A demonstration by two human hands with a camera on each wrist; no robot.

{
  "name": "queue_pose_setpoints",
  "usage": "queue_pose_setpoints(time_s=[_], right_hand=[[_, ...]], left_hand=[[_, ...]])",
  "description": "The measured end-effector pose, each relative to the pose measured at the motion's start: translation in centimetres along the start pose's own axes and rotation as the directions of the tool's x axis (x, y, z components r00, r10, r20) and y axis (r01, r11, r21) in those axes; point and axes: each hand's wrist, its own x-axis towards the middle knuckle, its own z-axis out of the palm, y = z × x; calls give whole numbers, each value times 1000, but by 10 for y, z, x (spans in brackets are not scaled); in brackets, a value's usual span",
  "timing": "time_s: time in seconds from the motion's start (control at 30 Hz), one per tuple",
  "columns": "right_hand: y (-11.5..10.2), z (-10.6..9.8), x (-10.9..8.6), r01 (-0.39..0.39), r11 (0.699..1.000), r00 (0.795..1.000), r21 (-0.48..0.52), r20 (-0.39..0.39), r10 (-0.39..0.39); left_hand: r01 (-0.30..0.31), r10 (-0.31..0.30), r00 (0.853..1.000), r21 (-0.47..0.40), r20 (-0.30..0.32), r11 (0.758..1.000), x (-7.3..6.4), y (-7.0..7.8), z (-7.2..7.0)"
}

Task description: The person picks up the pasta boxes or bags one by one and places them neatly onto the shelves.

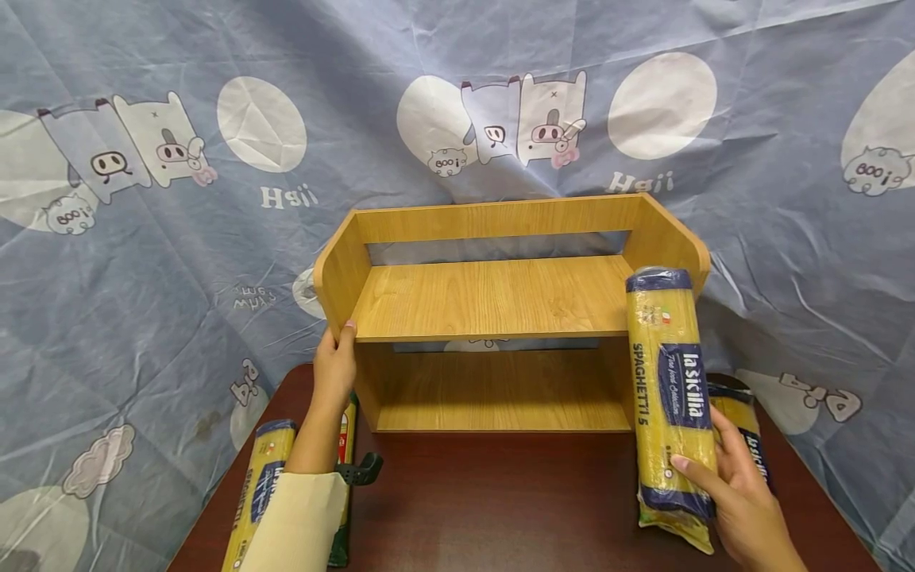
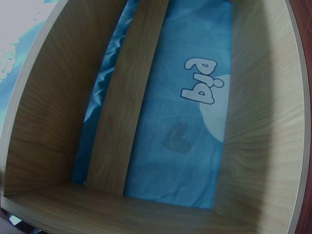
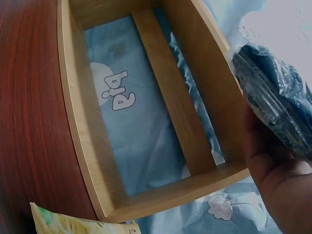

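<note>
A two-tier wooden shelf (image 1: 493, 298) stands on the dark red table in the head view. My left hand (image 1: 334, 367) grips the front edge of its left side panel, the thumb lying along the front; the other fingers are mostly hidden. My right hand (image 1: 747, 496) holds a yellow pack of spaghetti (image 1: 668, 389) with blue ends, thumb on the front face. The pack stands nearly upright before the shelf's right side. In the right wrist view, the dark wrapped end of the spaghetti pack (image 3: 273, 92) shows above the hand (image 3: 280, 180).
Another spaghetti pack (image 1: 260, 492) lies at the table's left, beside a pack with a red label (image 1: 346, 437) partly behind my forearm. To the right, a further pasta pack (image 1: 739, 417) and a yellow-green bag (image 1: 679, 526) are partly covered. A patterned cloth (image 1: 179, 318) hangs behind.
</note>
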Motion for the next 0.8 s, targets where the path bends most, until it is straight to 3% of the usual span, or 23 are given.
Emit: queue_pose_setpoints(time_s=[0.6, 0.8], right_hand=[[1, 9, 14, 75, 991, 996, 111, 35, -80], [-2, 6, 18, 42, 990, 998, 137, 46, -48]], left_hand=[[-3, 3, 1000, -2, 14, 1000, 0, 1, 0], [-1, 1, 1000, 2, 0, 1000, -1, 1, 1]])
